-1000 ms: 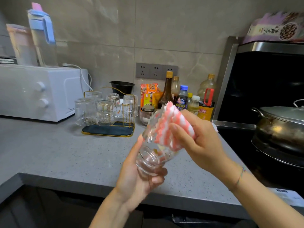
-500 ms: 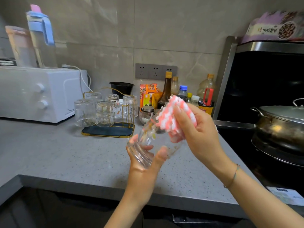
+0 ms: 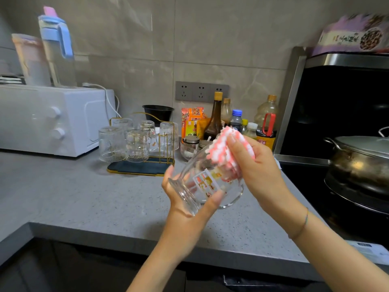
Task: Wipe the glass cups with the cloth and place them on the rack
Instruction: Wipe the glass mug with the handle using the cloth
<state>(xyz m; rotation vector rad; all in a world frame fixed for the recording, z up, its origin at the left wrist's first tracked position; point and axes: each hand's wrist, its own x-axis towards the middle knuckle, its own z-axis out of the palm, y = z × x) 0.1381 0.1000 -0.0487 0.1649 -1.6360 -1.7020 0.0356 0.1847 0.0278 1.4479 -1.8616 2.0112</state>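
Just left of the right hand [image 3: 259, 171], which clutched the cloth [image 3: 227, 148], the glass cup [image 3: 202, 182] had rolled sideways in the left hand [image 3: 185, 203] gripping its base, so still mid-wipe, the rack [image 3: 147, 167] beyond both hands waiting.

Pink-and-white striped cloth [image 3: 230, 151]; clear glass cup [image 3: 207, 183] with orange-and-red print; gold wire rack [image 3: 145, 168], dark blue base; grey speckled table [image 3: 84, 197]; white oven [image 3: 52, 119], far left; grey marbled wall tiles [image 3: 210, 39].
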